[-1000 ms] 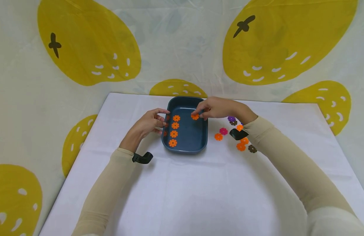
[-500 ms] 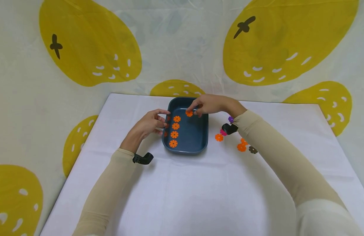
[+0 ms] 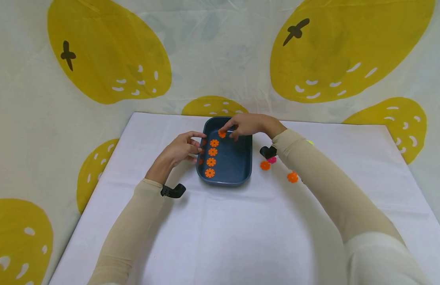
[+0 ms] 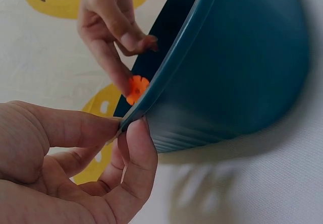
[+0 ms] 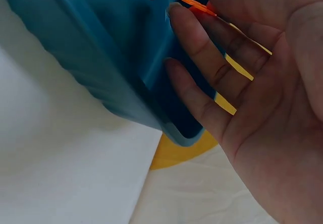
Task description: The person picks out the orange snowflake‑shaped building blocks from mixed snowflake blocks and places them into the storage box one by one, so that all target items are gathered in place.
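Note:
A dark blue tray (image 3: pixel 233 168) stands on the white table. My left hand (image 3: pixel 179 150) pinches its left rim between thumb and finger, as the left wrist view shows. Over the far end of the tray, my right hand (image 3: pixel 246 124) pinches an orange flower-shaped disc (image 3: pixel 222 134) by its edge. In the right wrist view this held disc (image 5: pixel 197 5) is seen nearly edge-on between the fingertips. Several orange discs lie in a column along the tray's left side, the farthest disc (image 3: pixel 214 143) just nearer me than the held one.
Right of the tray lie loose discs: an orange disc (image 3: pixel 265 165), a pink disc (image 3: pixel 272 160) and another orange disc (image 3: pixel 293 177). A bit of a yellow piece (image 3: pixel 310 142) shows past the right sleeve (image 3: pixel 323 178), which hides part of this group. A patterned cloth hangs behind the table.
My right hand has moved left and slightly away from me inside the tray with the orange disc, toward the far end of the column. The left hand has stayed at the rim.

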The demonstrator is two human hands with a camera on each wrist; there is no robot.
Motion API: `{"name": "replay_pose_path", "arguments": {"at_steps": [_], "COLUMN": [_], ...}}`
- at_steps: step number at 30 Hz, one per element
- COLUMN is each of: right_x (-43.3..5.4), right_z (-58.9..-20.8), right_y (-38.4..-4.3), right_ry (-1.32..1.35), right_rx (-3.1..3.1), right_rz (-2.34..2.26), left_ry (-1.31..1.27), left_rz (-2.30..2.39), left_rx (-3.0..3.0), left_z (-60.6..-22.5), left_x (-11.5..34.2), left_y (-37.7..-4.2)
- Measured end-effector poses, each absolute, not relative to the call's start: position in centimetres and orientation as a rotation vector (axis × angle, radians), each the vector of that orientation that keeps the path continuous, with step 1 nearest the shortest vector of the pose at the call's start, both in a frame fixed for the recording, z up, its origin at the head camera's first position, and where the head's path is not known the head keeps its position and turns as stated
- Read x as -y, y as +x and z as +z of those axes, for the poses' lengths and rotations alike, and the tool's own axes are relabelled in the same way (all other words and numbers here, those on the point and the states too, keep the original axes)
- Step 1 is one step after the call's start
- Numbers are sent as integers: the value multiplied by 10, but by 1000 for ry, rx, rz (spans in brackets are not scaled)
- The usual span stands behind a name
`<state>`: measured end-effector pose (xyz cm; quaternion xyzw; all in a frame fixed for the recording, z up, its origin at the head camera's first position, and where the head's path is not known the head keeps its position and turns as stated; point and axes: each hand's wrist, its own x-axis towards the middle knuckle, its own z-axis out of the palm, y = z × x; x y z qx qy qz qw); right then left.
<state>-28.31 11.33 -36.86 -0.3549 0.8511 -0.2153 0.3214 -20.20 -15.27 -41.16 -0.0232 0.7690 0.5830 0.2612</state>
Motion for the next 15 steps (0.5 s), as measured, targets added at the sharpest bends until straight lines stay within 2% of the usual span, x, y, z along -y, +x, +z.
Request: {"name": "replay_pose_path", "arguments": {"at_steps": [15], "right_x": [-93], "right_z": [-388], "right_y": [-293], "right_ry": [-926], "right_rx": [-2211], "right_rz": [-499], "left_ry": [-76], "left_rz": [1590], "left_rx": [-2083], "left_z": [-413], "left_x": [153], "left_y": [-204]}}
